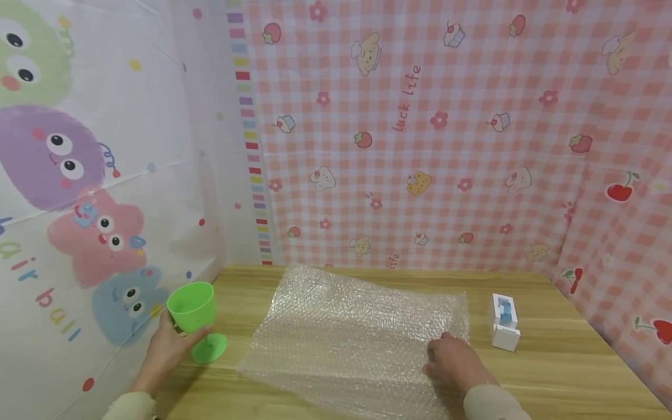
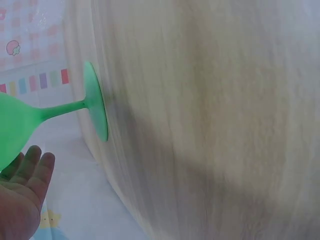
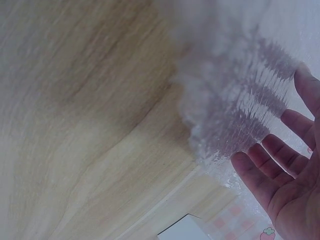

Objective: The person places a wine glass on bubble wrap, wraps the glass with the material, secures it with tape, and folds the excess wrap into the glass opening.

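Observation:
A bright green plastic goblet (image 1: 192, 306) stands upright on its round foot at the left of the table. My left hand (image 1: 171, 345) is at the goblet's bowl, thumb across the front near the stem. In the left wrist view, the fingers (image 2: 36, 172) reach out loosely beside the bowl, not curled round it. A sheet of clear bubble wrap (image 1: 346, 326) lies spread over the middle of the table. Over its right part is my right hand (image 1: 455, 360); the right wrist view shows its fingers (image 3: 255, 177) spread and slightly bent close to the wrap.
To the right of the wrap, a small white tape dispenser (image 1: 505, 338) with a blue roll stands on the wooden table (image 1: 556, 373). A white cartoon-print sheet (image 1: 173, 146) hangs at the left, and a pink checked curtain (image 1: 399, 221) hangs along the back and right.

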The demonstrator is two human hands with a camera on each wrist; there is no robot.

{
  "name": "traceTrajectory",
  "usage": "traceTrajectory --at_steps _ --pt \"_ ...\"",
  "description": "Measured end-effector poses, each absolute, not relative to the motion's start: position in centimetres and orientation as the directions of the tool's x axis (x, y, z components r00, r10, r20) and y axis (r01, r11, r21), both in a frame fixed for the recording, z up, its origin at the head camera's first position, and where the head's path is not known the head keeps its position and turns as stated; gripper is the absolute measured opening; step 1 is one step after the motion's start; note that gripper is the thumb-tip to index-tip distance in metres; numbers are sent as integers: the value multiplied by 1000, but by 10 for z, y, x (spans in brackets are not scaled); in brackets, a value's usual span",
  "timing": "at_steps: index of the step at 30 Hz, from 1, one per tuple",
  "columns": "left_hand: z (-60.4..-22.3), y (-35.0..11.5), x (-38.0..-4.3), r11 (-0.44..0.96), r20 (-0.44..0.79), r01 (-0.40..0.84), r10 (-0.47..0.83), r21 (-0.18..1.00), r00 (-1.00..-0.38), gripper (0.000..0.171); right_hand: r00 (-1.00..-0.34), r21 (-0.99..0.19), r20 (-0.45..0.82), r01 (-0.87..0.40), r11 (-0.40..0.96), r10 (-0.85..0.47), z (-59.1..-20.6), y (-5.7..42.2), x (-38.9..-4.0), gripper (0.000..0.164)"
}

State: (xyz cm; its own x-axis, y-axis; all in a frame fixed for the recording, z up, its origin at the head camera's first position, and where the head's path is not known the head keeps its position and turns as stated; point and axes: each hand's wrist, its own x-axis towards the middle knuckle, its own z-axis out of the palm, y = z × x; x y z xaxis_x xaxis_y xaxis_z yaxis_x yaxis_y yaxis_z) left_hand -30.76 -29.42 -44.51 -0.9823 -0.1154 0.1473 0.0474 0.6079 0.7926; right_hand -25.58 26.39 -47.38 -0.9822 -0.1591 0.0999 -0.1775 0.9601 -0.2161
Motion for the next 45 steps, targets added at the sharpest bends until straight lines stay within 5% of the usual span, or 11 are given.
traceTrajectory --at_steps 14,32,45 --pt "-424 -275 -312 596 142 39 -126 802 -982 115 -977 -221 133 -194 956 -167 -473 263 -254 26" --pt "-368 -207 -331 566 275 257 55 783 -960 101 -978 -247 88 -205 947 -188 -469 265 -253 22" --pt "-349 -138 -338 535 232 280 157 797 -960 91 -985 -323 -24 -153 934 -169 -465 267 -256 24"
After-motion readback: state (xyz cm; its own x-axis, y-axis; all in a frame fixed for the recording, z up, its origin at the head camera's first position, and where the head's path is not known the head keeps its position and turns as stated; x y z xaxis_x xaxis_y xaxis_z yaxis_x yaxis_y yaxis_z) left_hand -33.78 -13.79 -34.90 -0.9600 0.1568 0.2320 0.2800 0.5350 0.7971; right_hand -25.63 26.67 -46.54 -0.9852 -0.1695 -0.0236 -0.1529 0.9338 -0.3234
